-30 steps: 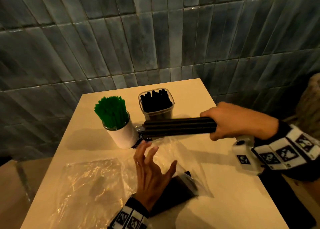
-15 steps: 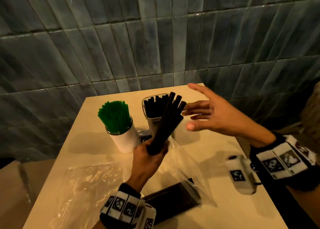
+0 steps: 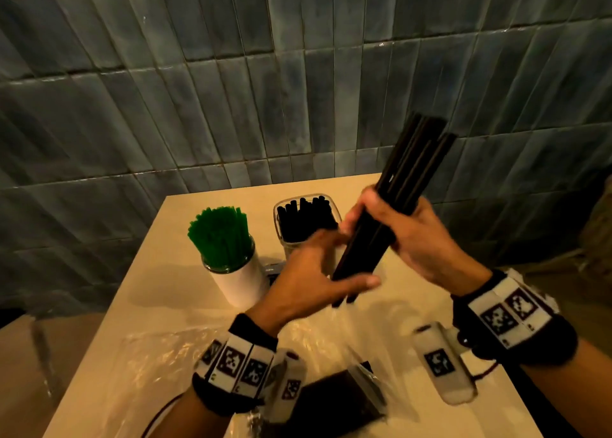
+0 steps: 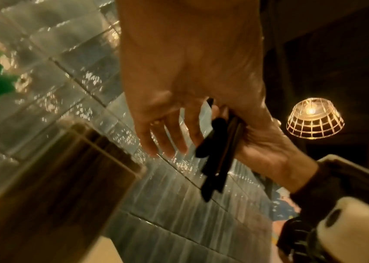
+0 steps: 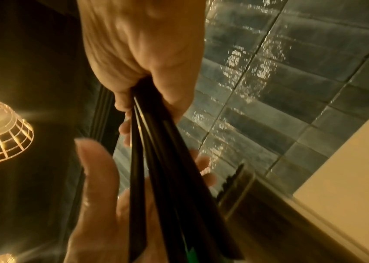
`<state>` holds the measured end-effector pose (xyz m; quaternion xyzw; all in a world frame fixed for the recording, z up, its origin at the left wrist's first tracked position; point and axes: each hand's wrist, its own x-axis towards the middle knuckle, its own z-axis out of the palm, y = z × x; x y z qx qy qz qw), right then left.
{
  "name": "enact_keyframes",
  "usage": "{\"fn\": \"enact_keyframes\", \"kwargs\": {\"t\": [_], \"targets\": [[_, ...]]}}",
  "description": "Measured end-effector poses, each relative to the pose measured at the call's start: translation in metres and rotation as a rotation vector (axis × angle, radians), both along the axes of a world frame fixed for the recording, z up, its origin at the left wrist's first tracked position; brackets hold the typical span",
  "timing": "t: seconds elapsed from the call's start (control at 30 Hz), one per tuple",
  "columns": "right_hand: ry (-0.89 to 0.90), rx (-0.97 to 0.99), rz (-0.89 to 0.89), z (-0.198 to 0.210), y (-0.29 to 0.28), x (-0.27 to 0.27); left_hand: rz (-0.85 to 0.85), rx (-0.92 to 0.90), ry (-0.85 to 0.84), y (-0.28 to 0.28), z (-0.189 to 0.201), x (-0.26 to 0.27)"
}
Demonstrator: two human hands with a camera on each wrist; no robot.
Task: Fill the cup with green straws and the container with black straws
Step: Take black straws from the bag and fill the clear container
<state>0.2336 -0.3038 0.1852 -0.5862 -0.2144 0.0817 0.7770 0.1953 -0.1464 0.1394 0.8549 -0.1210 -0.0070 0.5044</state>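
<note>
- Head view: right hand [image 3: 420,239] is gripping a bundle of black straws [image 3: 390,202], fingers curled round its middle, tilted above the table [image 3: 407,308].
- Left hand [image 3: 311,272] is cupping the bundle's lower end, fingers loosely spread, thumb under; whether it is actually gripping, cannot tell.
- Container [image 3: 306,220] at the far edge is holding black straws already; cup [image 3: 238,272] beside it is packed with green straws [image 3: 220,235].
- Step: squaring the bundle; next move probably needs it upright over the container.
- Wrist views are blurred; bag [image 3: 334,401] contents are unclear.
</note>
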Motion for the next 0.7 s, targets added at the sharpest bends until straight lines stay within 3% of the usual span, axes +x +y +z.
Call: {"fn": "enact_keyframes", "kwargs": {"t": [0.07,0.13,0.23,0.3,0.47,0.7], "targets": [[0.000,0.087,-0.088,0.012,-0.007,0.014,0.185,0.141,-0.179,0.013,0.003,0.016],[0.002,0.148,-0.150,0.023,-0.013,0.029,0.323,0.315,-0.209,0.027,0.001,0.034],[-0.039,0.183,-0.173,0.037,-0.014,0.051,0.297,0.647,-0.074,0.037,-0.013,0.058],[-0.062,0.184,-0.175,0.044,-0.007,0.066,0.251,0.763,-0.040,0.040,-0.021,0.072],[-0.070,0.125,-0.168,0.045,0.019,0.095,0.222,0.788,-0.034,0.040,-0.028,0.085],[-0.045,0.108,-0.115,0.031,0.055,0.120,0.289,0.645,-0.317,0.030,-0.046,0.066]]}}
